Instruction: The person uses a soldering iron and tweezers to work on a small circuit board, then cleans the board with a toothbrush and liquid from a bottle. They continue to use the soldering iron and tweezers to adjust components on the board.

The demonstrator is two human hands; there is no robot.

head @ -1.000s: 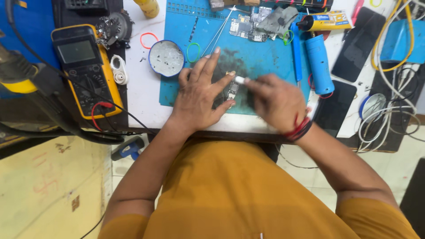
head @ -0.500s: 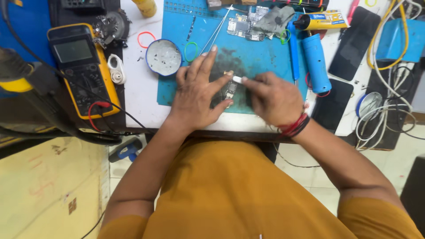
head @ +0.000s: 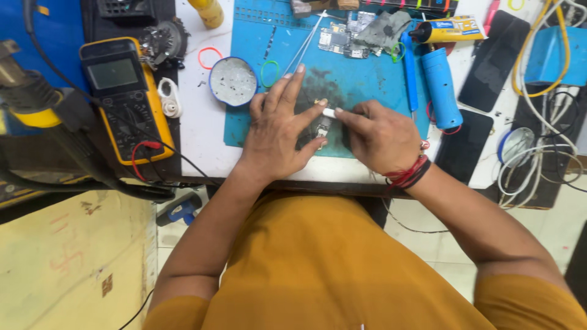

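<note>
A person in a mustard-yellow shirt (head: 318,269) is leaning over a cluttered repair bench, working on a blue work mat (head: 379,79) whose middle is darkened with grime. To the left a yellow multimeter (head: 125,98) is lying with its red lead trailing toward the bench edge, and a blue cylindrical tool (head: 440,85) is resting on the mat's right side, with dark phones and a tangle of cables beyond. A round dish of grey residue (head: 233,80) is sitting just beside the left hand (head: 278,131), which is spreading flat with fingers extended and pressing down on a small circuit board (head: 320,127) near the mat's front edge. The right hand (head: 380,135), wearing red and black wrist bands, is pinching a small white-tipped tool (head: 330,112) and bringing its tip to the board. Judging by the stripped boards (head: 345,40) lying at the mat's far edge and the part held bare on the mat, disassembly appears done and bench work on the board is under way; nothing here suggests reassembly is starting.
</note>
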